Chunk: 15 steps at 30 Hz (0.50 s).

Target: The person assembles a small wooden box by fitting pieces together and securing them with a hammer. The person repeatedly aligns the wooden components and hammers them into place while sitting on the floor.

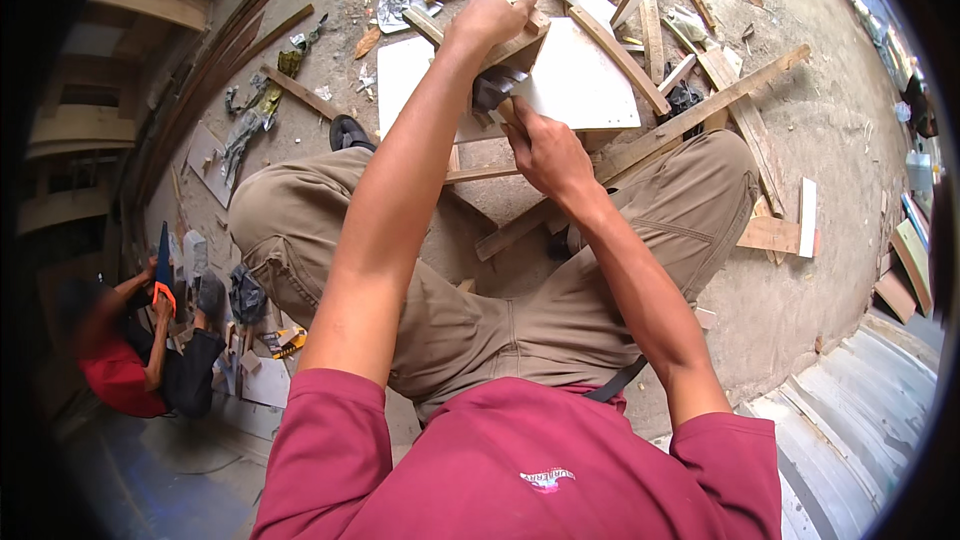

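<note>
I see the left hand [490,22] clasped over a narrow pale wooden strip, the right hand [553,152] gripping a wooden-handled dark metal tool [492,93].

The wood piece [522,46] I'm seeing is brown, blocky and kinda tilted over a white board [590,90]. Right beside it, I've got a hand tool [491,93]: dark metal head, wooden handle, can't tell if they're touching.
</note>
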Motion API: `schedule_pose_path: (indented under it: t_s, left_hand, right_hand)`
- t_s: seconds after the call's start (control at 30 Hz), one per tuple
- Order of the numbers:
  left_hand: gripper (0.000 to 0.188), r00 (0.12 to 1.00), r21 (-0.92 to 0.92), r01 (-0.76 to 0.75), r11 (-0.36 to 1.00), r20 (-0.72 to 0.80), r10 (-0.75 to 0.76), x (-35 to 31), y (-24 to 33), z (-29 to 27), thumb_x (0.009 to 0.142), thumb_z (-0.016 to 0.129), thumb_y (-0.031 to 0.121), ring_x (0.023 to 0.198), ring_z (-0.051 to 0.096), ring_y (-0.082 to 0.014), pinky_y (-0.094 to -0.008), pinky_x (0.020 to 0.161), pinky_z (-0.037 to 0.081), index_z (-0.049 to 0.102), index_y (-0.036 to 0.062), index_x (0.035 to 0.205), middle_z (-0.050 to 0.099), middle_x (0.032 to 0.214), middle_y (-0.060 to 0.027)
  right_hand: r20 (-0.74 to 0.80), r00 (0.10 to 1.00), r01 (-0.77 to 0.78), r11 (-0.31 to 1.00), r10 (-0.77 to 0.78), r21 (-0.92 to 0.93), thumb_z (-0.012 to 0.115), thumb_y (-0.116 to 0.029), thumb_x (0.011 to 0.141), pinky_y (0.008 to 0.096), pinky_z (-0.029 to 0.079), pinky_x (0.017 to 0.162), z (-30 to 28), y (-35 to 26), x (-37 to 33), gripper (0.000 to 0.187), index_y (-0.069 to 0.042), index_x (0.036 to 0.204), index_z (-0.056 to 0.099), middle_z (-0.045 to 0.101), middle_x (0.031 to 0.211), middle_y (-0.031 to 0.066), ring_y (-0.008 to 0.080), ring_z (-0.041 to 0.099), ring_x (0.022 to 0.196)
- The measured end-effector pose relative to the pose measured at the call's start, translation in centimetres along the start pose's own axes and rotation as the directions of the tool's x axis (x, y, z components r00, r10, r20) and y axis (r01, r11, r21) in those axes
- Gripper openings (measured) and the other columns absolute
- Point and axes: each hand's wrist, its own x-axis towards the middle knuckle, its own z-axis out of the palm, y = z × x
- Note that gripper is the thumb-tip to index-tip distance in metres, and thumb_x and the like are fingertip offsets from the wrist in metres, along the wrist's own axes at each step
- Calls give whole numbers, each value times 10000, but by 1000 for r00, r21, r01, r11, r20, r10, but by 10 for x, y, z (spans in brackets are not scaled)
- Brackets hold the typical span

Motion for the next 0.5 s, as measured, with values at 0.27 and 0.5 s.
schedule_pose_path:
  t_s: [0.27,0.5]
  left_hand:
    - [730,996,3,49,999,74,-49,1,4,-4,992,407,661,1340,556,-328,-470,1102,441,645,75,1355,595,1425,-177]
    - [769,1000,-37,27,999,-6,-28,-5,7,-3,958,469,687,1260,606,-396,-449,1051,475,704,11,1241,640,1307,-281]
  right_hand:
    - [-34,999,22,1000,-23,-13,590,-217,991,561,540,716,-7,-3,-5,444,33,1352,524,684,888,321,504,676,819]
    - [-219,973,95,992,-76,78,632,-173,968,551,535,704,22,14,-11,470,73,1356,529,679,874,318,500,670,791]
